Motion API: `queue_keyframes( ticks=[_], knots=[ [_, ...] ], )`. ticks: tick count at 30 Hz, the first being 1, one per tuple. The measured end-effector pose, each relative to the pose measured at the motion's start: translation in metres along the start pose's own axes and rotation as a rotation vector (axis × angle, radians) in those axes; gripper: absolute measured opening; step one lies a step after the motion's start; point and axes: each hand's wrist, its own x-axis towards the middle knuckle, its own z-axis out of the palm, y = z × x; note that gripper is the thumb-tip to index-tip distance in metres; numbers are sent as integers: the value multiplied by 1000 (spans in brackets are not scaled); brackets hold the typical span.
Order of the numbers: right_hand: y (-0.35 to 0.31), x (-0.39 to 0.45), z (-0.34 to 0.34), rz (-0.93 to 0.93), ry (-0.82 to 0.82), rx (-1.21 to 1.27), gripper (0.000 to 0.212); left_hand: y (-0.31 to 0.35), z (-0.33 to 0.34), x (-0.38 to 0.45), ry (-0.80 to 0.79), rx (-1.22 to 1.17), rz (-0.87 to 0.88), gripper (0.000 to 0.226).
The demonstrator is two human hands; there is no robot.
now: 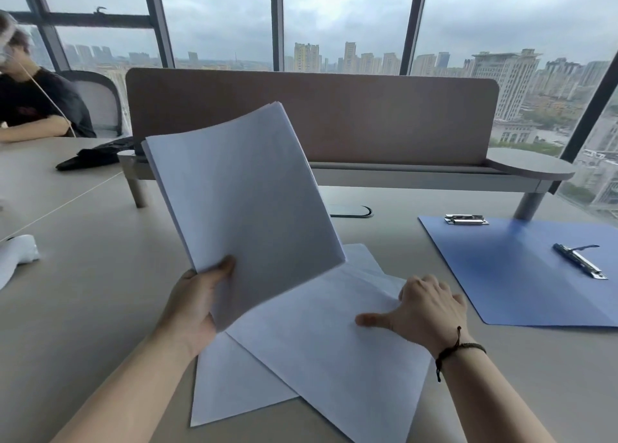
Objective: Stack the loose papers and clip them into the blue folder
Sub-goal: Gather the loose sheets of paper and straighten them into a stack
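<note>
Nearest the desk's (100, 292) front edge, loose sheets (317, 349) lie fanned and crossed on the surface, corners pointing different ways, the top one running long-axis from the near edge up toward the right. The right hand (424, 309) rests on that top sheet's far right corner, fingers curled down onto the paper, thumb stretched flat to the left; whether it's pinching the edge, I can't tell. The left hand (194, 305) grips the gathered stack (244, 188) by its lower corner, thumb on the front, holding it tilted up off the desk, its long axis leaning up and left.

Here's the relation that counts: the blue folder (521, 275) lies open and flat to the right, just beyond the right hand, so that hand is nearer. Its clip (580, 261) sits toward the desk's right edge, another metal clip (466, 219) at the folder's far edge. Bare desk separates sheets and folder, so I'd judge there's room to slide across.
</note>
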Motion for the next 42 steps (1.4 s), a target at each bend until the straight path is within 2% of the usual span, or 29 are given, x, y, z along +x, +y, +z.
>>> queue_keyframes(
  ticks=[4, 8, 13, 15, 18, 20, 23, 28, 34, 37, 40, 42],
  knots=[
    [-4, -5, -7, 5, -57, 24, 81, 0, 1, -3, 6, 36, 19, 16],
    [-9, -5, -10, -19, -115, 221, 70, 0, 2, -1, 35, 79, 26, 15],
    [-10, -3, -9, -149, -88, 431, 19, -2, 2, -1, 42, 167, 84, 17],
    [-10, -4, -8, -142, -54, 636, 20, -3, 3, -1, 41, 187, 112, 17],
    [-15, -7, -9, -84, -40, 1113, 23, -3, 7, -2, 37, 200, 156, 16],
    [-21, -12, -11, -56, -93, 1407, 29, -3, 8, -2, 35, 211, 183, 17],
    [-28, -19, -11, -76, -204, 1624, 31, -3, 7, -2, 51, 232, 198, 16],
    [-42, -27, -6, -118, -327, 1733, 33, -4, 7, -3, 59, 291, 258, 16],
    [-48, -34, -1, -222, -336, 1698, 27, -1, 6, -8, 29, 395, 405, 17],
    [-49, -35, 2, -261, -261, 1622, 23, -1, 9, -13, -27, 414, 541, 17],
    [-50, -33, 2, -249, -195, 1670, 19, 3, 15, -21, -131, 359, 629, 51],
    [-50, -33, 1, -242, -179, 1699, 19, 4, 19, -26, -168, 284, 613, 70]
  ],
)
